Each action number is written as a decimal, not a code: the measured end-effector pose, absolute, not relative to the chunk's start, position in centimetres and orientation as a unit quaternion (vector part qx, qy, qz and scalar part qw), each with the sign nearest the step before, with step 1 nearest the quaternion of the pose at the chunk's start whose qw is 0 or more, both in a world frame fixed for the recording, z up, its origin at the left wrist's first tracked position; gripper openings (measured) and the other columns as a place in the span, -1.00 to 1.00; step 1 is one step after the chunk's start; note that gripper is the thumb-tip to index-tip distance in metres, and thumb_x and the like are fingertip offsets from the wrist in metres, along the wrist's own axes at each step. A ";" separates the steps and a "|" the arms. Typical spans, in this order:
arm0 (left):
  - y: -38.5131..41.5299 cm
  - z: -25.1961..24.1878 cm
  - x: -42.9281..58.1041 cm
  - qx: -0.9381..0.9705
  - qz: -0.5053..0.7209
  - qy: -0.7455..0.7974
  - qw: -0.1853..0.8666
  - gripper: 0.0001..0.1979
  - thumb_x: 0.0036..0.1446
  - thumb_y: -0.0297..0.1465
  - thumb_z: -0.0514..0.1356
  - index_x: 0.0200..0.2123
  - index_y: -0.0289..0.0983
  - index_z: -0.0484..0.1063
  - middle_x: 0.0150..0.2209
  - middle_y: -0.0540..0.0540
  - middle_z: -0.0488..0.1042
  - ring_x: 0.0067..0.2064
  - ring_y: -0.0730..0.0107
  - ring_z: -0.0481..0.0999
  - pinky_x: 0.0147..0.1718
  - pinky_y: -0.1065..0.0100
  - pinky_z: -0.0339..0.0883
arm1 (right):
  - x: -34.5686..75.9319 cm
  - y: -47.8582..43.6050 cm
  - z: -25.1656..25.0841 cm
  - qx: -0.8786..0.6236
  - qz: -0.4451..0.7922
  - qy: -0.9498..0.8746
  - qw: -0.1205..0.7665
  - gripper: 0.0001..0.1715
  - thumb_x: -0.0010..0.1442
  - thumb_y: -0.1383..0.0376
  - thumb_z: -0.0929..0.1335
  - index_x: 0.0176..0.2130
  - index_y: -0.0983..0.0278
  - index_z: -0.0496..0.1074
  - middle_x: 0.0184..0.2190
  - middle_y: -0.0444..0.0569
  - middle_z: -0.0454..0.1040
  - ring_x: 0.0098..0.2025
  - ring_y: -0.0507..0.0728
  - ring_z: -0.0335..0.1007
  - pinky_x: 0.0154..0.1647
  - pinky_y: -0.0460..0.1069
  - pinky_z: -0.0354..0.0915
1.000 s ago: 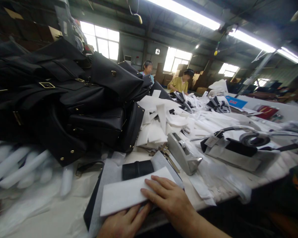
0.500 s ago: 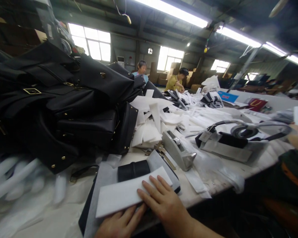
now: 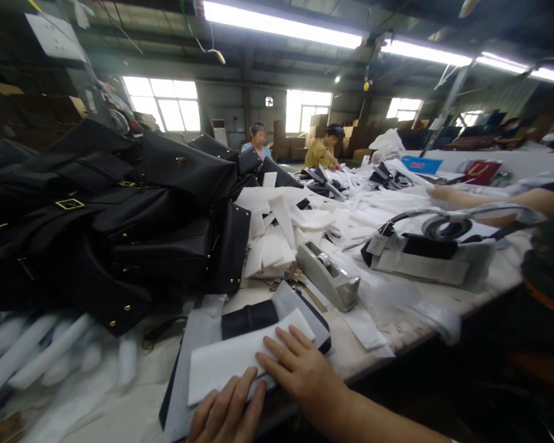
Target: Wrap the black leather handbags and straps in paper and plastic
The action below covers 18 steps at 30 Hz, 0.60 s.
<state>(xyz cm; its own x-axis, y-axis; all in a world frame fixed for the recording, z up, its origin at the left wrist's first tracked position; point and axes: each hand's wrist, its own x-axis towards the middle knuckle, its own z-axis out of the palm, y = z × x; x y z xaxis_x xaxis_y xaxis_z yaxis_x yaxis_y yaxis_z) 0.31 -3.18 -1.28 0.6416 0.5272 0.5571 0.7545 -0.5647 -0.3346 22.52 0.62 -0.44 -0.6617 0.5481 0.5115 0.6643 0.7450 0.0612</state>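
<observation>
Head view: my L hand (image 3: 226, 406) and R hand (image 3: 307, 372) are both on a folded white sheet (image 3: 231, 363), foam-like, right in front of me at the near edge of the desk (image 3: 346, 354). R fingers (image 3: 281, 354) are spread approx. flat on top nr the sheet's R end, grasping nothing. L fingers (image 3: 226, 394) are slightly bent over its near side, not clenched; can't tell if they pinch the edge, as the thumb isn't clear.

The sheet lies at a slant on grey paper (image 3: 178, 387), w/ a black piece w/ a band across it (image 3: 249, 318) just beyond. Black material shows past the paper's L & R edges.

Beyond that, a grey tape dispenser (image 3: 327, 274), tilted away to the R, stands nr a heap of white scraps (image 3: 270, 249). Big pile of black bags (image 3: 166, 234) w/ gold-coloured hardware to the L; white rolls (image 3: 50, 357), a bit blurred, below it. To the R, a bag w/ a wrapped handle (image 3: 420, 261), tag attached, and clear plastic (image 3: 410, 311) betw. it & my R hand.

Co-worker's arm (image 3: 503, 206) reaches in from far R, behind that bag. Farther back: 2 ppl, one in a yellow top (image 3: 318, 155), one in lt blue (image 3: 255, 151), plus a blue box (image 3: 420, 165) & a red bag (image 3: 482, 172).
</observation>
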 end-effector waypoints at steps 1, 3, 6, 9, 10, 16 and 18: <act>-2.9 -0.8 0.8 -0.862 -0.184 -0.378 0.283 -0.61 0.28 -0.48 -0.06 0.06 -0.15 0.44 0.15 -0.05 0.45 0.13 0.27 0.40 0.15 0.16 0.19 | 22.5 0.7 -0.6 -0.336 -0.123 -0.900 0.249 -0.61 0.41 0.27 0.19 0.14 0.26 0.38 0.09 0.07 0.49 0.10 0.34 0.40 0.07 0.31 0.36; -1.9 -0.2 1.5 -0.880 -0.148 -0.355 0.278 -0.61 0.23 -0.49 -0.03 0.06 -0.23 0.41 0.19 -0.11 0.41 0.23 0.19 0.32 0.21 0.06 0.14 | 22.4 0.7 -1.0 -0.342 -0.121 -0.893 0.267 -0.61 0.41 0.28 0.19 0.13 0.28 0.38 0.08 0.04 0.49 0.09 0.34 0.42 0.08 0.30 0.37; -0.3 -0.3 1.6 -0.906 -0.132 -0.308 0.257 -0.49 0.03 -0.61 0.02 0.07 -0.28 0.37 0.14 -0.10 0.46 0.22 0.29 0.35 0.16 0.22 0.26 | 22.3 0.9 -1.8 -0.342 -0.115 -0.892 0.273 -0.64 0.40 0.28 0.19 0.09 0.29 0.41 0.08 0.04 0.50 0.08 0.32 0.43 0.10 0.28 0.37; 0.1 -1.3 1.0 -0.901 -0.144 -0.358 0.198 -0.25 -0.16 -0.66 0.01 0.20 -0.29 0.25 0.23 -0.08 0.37 0.25 0.35 0.30 0.18 0.29 0.26 | 22.4 1.1 -2.2 -0.336 -0.112 -0.895 0.272 -0.65 0.40 0.29 0.20 0.06 0.32 0.42 0.09 0.07 0.49 0.10 0.31 0.42 0.12 0.28 0.36; 0.0 -1.8 0.8 -0.900 -0.143 -0.368 0.187 -0.19 -0.17 -0.67 0.00 0.26 -0.31 0.16 0.26 -0.09 0.32 0.28 0.35 0.25 0.21 0.29 0.23 | 22.5 1.1 -2.2 -0.333 -0.109 -0.896 0.272 -0.65 0.40 0.31 0.20 0.06 0.34 0.42 0.09 0.08 0.48 0.10 0.31 0.41 0.12 0.28 0.36; -0.3 -3.5 0.3 -0.895 -0.122 -0.333 0.269 -0.25 0.09 -0.72 -0.08 0.37 -0.39 -0.11 0.29 -0.17 0.27 0.35 0.24 0.13 0.25 0.23 0.15 | 24.7 0.5 -0.1 -0.323 -0.022 -0.920 0.220 -0.55 0.40 0.29 0.21 0.20 0.40 0.30 0.18 0.12 0.40 0.25 0.25 0.25 0.31 0.22 0.17; -0.2 -3.8 0.4 -0.893 -0.116 -0.331 0.281 -0.32 0.14 -0.68 -0.07 0.35 -0.35 -0.02 0.30 -0.17 0.26 0.34 0.22 0.14 0.23 0.22 0.17 | 25.6 0.1 0.2 -0.326 -0.016 -0.922 0.207 -0.41 0.38 0.17 0.24 0.28 0.39 0.19 0.26 0.13 0.30 0.31 0.26 0.15 0.37 0.25 0.05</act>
